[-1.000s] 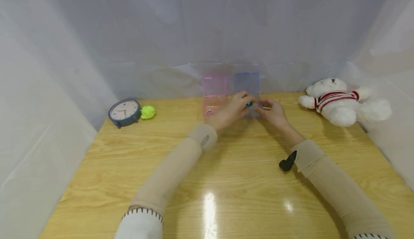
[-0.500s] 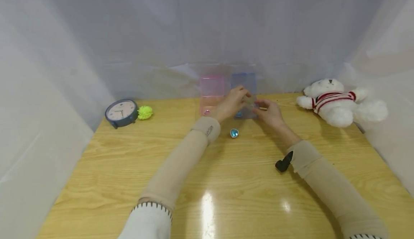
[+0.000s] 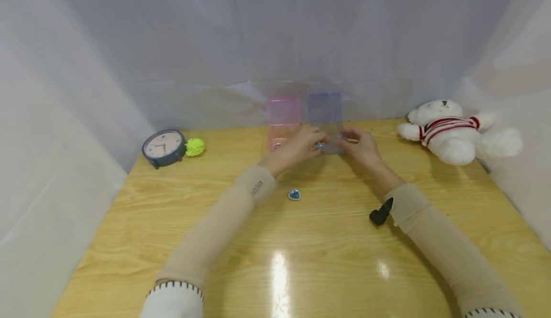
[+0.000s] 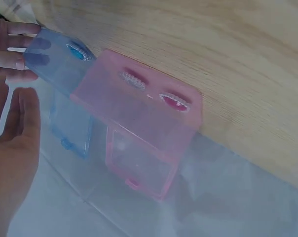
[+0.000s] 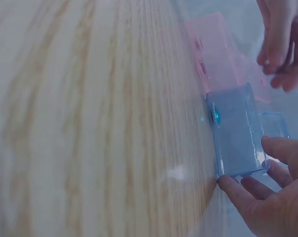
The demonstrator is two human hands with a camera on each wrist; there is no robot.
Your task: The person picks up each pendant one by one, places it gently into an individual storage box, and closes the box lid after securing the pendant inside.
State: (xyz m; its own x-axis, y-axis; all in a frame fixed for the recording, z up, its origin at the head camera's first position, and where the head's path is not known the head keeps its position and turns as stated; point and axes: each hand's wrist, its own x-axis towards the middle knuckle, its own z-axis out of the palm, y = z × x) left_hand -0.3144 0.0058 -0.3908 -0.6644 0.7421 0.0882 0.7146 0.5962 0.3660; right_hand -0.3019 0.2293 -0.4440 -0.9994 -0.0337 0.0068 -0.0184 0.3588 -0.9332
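Blue box [image 5: 235,131], lid [image 3: 325,107] raised, sits near the table's [image 3: 336,260] rear edge, just beside the pink box [image 4: 139,84]. My right hand [image 3: 363,149] pinches its right end between thumb and fingers; my left hand [image 3: 299,146], fingers loosely bent and nothing visible in them, hangs by its other side. Held at one end only, it could, I judge, swivel into its pink neighbour under a stray push. My left sleeve [image 3: 232,217], swung rightward, might brush the loose blue gem [image 3: 294,195] away.
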